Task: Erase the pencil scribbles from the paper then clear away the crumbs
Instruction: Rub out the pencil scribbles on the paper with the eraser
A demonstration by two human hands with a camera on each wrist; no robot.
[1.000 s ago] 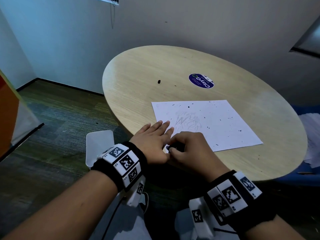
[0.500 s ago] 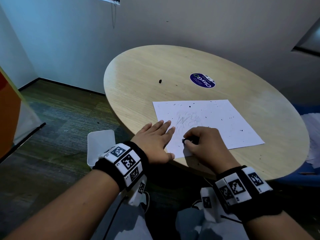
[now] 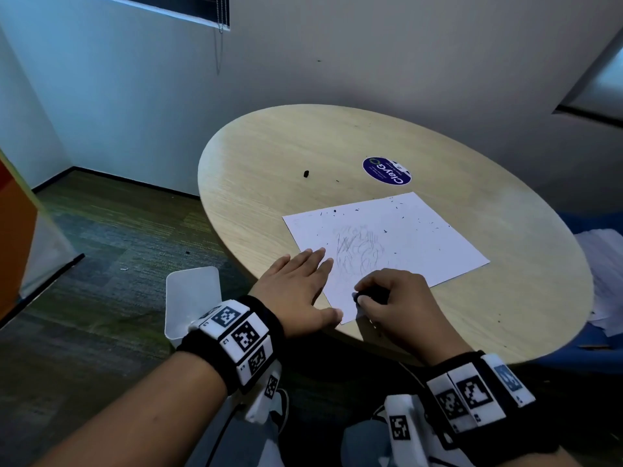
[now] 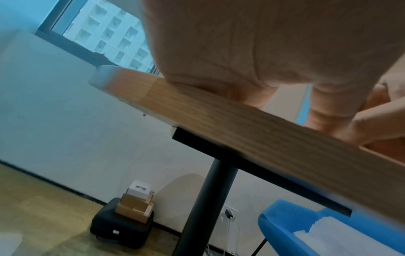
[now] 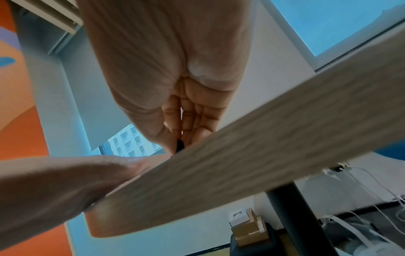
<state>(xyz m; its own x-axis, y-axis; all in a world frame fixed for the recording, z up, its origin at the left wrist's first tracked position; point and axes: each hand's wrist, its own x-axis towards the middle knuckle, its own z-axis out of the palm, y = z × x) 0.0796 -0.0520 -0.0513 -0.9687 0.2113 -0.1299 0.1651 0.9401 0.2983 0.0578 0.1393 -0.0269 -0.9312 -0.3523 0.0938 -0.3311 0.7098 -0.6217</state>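
Pinching a small dark eraser (image 3: 365,295) between thumb and curled fingers, the right hand (image 3: 397,306) is pressing it onto the near corner of the paper (image 3: 421,237), low in the centre of the head view, right by the table's (image 3: 269,156) near rim. Just to its left, the left hand (image 3: 296,291) is lying flat with fingers straight and spread, holding down the sheet's near-left edge; its thumb is almost touching the right hand's. Both wrists are hanging off the round table's near edge, as the wrist views show from below.

Beyond the hands, the faint pencil scribbles (image 3: 359,251) are sitting in the middle of the frame, just above the eraser. Dark crumbs (image 3: 401,217) are lying scattered over the paper's far half, with open bare paper to the right of the scribbles. Past the sheet's far edge, wide bare tabletop is stretching toward the upper frame, broken by a small dark bit (image 3: 306,173) and a round blue sticker (image 3: 387,170). A white bin (image 3: 192,298) is standing on the floor at lower left.

Against the frame half a second ago, the right hand is sitting nearer the paper's near corner, having drawn back from the scribbles; the left hand is staying put.
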